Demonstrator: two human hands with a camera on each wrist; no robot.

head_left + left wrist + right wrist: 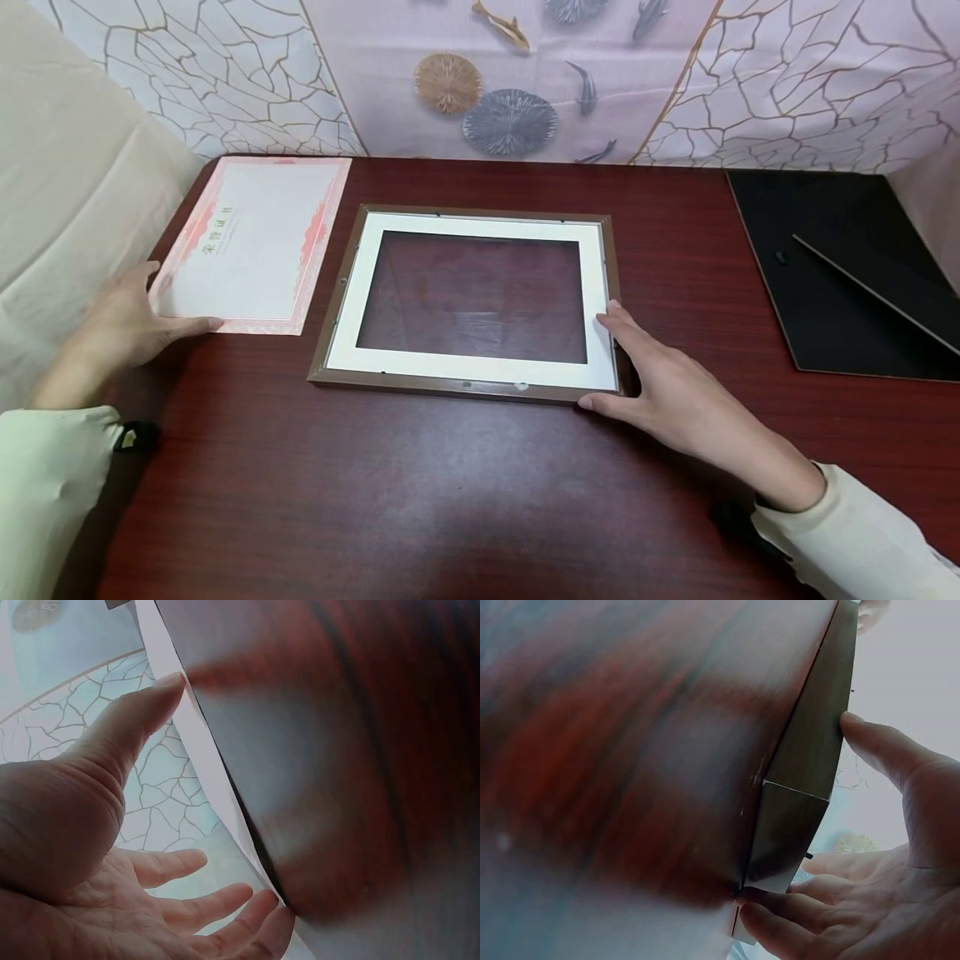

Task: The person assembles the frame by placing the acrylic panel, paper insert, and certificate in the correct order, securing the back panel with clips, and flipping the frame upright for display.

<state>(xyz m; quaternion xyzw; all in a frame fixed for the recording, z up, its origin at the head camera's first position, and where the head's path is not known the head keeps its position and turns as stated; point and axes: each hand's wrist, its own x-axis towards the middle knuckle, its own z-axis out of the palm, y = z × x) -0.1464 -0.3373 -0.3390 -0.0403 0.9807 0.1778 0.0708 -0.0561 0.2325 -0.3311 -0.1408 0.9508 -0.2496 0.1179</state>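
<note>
A picture frame [465, 395] with a brown border and a white inner mat [472, 367] lies face-up near the middle of the table. My right hand [675, 387] rests at its near right corner, thumb along the near side and fingers on the right side. In the right wrist view that hand [870, 847] touches the frame's brown side [810, 742]. To the left lies a pink-bordered certificate sheet [262, 242]. My left hand [131, 312] touches its near left corner with spread thumb and fingers; the left wrist view shows the thumb [142, 712] on the paper's edge [202, 750].
A flat black board [817, 275] lies at the right of the dark red table [450, 492]. A thin strip, perhaps a stand leg [870, 287], stands out from it. Patterned cloth [247, 75] hangs behind, and pale cloth [60, 167] covers the left.
</note>
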